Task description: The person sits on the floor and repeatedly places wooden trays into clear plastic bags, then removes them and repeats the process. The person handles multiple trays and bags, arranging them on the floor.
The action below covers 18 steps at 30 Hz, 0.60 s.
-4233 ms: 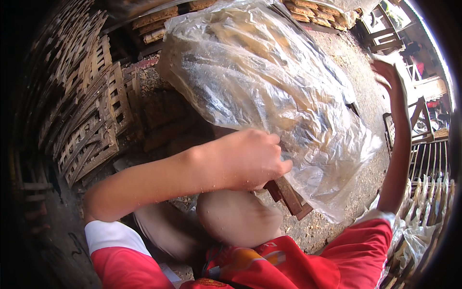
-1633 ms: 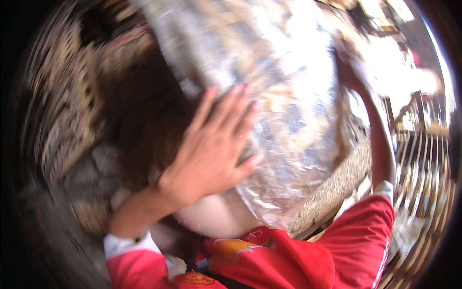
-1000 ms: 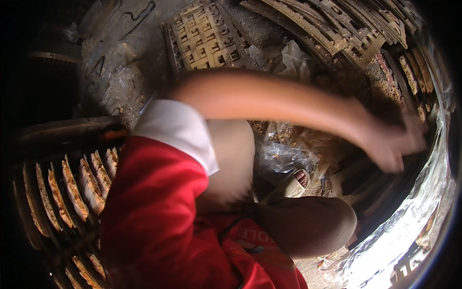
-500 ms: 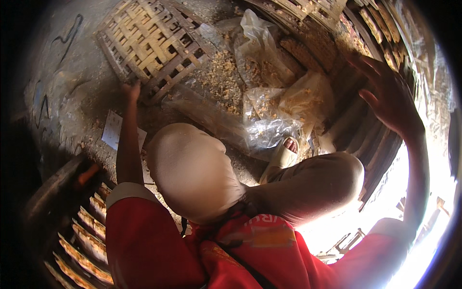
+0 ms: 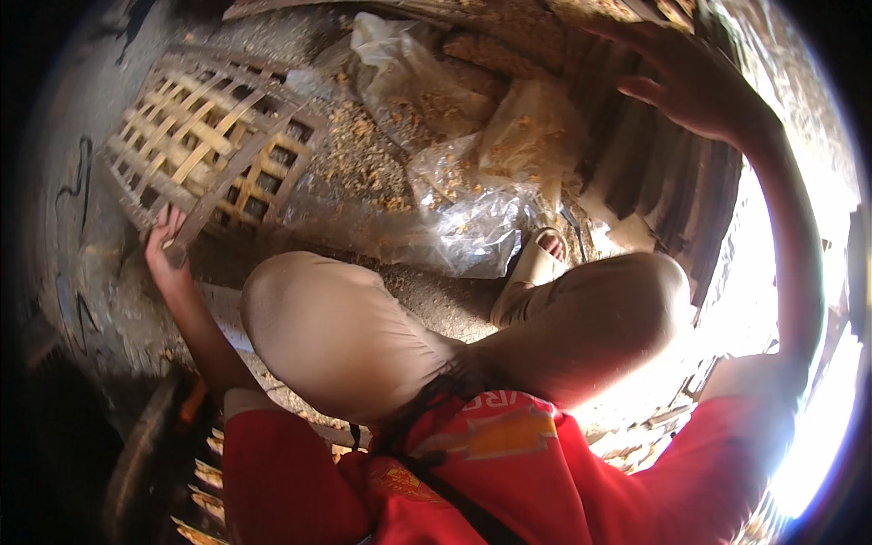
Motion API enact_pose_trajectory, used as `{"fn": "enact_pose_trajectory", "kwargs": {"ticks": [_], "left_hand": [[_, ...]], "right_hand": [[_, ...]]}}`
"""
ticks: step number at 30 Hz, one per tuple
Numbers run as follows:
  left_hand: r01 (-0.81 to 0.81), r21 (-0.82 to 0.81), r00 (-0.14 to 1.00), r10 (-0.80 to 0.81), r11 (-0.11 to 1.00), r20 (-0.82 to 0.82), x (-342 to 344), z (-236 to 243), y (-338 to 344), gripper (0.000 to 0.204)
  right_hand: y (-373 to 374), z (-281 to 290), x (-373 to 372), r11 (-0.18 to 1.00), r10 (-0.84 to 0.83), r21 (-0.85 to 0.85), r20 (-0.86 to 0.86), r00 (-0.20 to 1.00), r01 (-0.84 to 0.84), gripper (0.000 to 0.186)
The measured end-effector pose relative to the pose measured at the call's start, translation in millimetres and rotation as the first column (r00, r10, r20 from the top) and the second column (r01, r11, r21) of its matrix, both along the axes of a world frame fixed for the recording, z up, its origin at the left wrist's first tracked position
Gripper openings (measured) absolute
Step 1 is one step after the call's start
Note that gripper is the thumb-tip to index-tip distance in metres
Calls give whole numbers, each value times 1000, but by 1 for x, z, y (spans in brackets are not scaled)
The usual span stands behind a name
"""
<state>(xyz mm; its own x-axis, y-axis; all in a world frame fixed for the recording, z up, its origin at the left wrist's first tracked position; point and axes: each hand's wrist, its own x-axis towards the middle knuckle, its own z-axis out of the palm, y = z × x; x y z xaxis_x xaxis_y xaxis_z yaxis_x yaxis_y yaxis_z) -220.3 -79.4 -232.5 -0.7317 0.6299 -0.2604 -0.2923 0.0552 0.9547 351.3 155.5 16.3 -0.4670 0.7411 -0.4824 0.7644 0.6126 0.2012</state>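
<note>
A lattice panel (image 5: 204, 136) of crossed pale slats, framed in wood, lies tilted at the far left. My left hand (image 5: 167, 238) grips its near edge, fingers curled round the wooden bar. At the upper right my right hand (image 5: 692, 91) is raised with thumb and fingers apart, and nothing shows in it. Its fingertips reach toward a shadowed stack of ribbed boards (image 5: 668, 177); whether they touch is hard to tell in the dark.
Crumpled clear plastic sheeting (image 5: 472, 222) lies beyond my knees, with yellowish crumbs (image 5: 359, 150) scattered beside it. A wooden rack of slats (image 5: 207, 472) stands at the lower left. My sandalled foot (image 5: 540, 259) rests near the plastic. Bright light floods the right side.
The view has shifted. The lattice panel's angle has changed, and my left hand's fingers now show round its near edge. My right hand appears higher in the picture, still open.
</note>
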Motion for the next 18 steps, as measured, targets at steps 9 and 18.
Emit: {"fn": "enact_pose_trajectory", "kwargs": {"ticks": [9,18], "left_hand": [[285,109,539,-65,952,-840,91,74,-12,48],[688,53,473,-392,724,-789,228,186,78,63]], "right_hand": [[0,48,-70,960,-215,-271,-574,790,65,76],[-9,107,-145,990,-141,-136,-971,195,35,73]]}}
